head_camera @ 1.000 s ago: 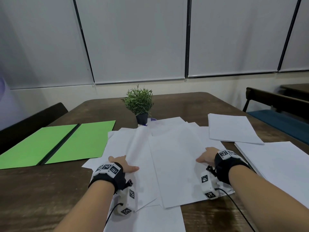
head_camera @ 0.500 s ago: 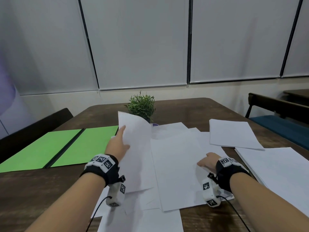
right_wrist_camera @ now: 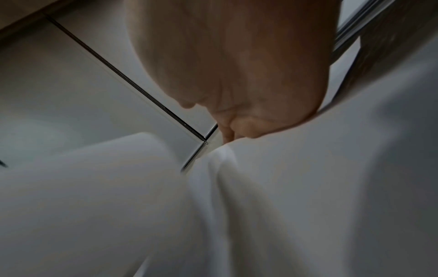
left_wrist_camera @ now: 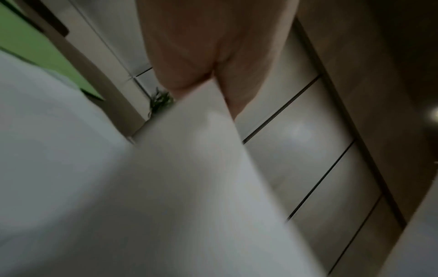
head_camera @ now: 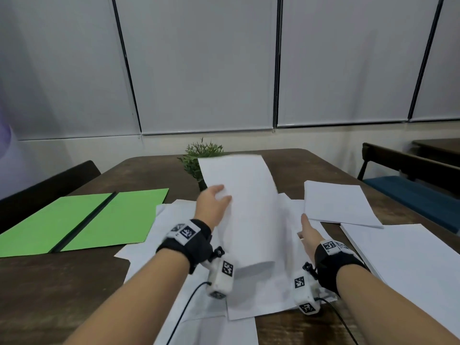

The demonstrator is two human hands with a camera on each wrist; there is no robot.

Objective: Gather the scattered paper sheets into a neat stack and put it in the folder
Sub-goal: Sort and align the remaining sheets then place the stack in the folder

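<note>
White paper sheets lie overlapped in a loose pile (head_camera: 261, 297) in the middle of the brown table (head_camera: 62, 282). My left hand (head_camera: 212, 205) grips one curved sheet (head_camera: 249, 210) by its left edge, thumb on the front, and holds it raised above the pile. In the left wrist view that sheet (left_wrist_camera: 189, 178) fills the lower frame below the hand (left_wrist_camera: 201, 56). My right hand (head_camera: 308, 235) stands on its edge with straight fingers against the right side of the pile; the right wrist view shows its palm (right_wrist_camera: 237, 65) on creased paper. The open green folder (head_camera: 87, 220) lies flat at the left.
A single sheet (head_camera: 336, 205) lies apart at the right, and a thicker stack (head_camera: 410, 267) sits at the right edge. A small potted plant (head_camera: 199, 158) stands behind the raised sheet. Chairs (head_camera: 410, 175) flank the table.
My left hand has lifted one sheet off the pile and carried it rightward, over the middle. My right hand has turned from flat on the paper onto its edge.
</note>
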